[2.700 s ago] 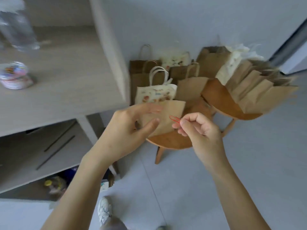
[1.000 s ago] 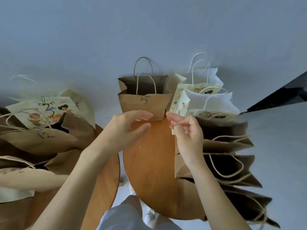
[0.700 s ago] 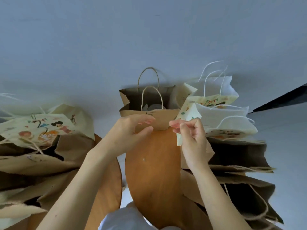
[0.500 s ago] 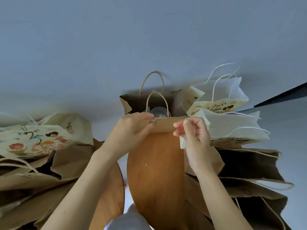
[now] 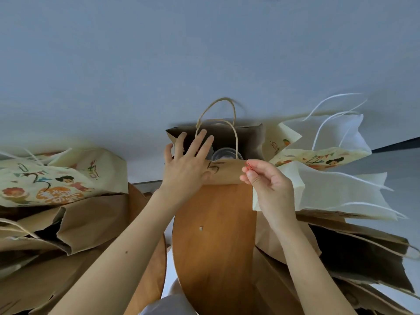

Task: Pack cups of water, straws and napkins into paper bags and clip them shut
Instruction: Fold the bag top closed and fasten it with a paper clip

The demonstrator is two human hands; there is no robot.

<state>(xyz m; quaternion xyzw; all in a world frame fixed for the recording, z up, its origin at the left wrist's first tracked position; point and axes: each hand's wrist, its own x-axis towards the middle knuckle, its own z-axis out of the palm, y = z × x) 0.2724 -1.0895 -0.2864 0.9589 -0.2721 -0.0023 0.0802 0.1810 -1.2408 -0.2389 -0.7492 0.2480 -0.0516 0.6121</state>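
Oval brown wooden worktop is crowded, with cream printed paper bags on both sides, so there's little room to work. Target is the brown kraft paper bag with twine handles and a pen mark on its front. It stands at the far end by the wall, mouth open. Left hand lies on the front panel, fingers straight and spread over the rim, gripping nothing. Right hand is just beside the bag's right top corner, thumb and forefinger pinched. Clear plastic cup is inside, just behind the front rim; can't tell about straw or napkin. The pinched item is a thin red wire clip. Step looks like close-and-clip. Suggest the left hand presses the front panel to the back and flattens the rim above the cup without leaning on it, since that risks a spill. Slide the clip over both layers and seat it deep, because stiff kraft will likely spring open.
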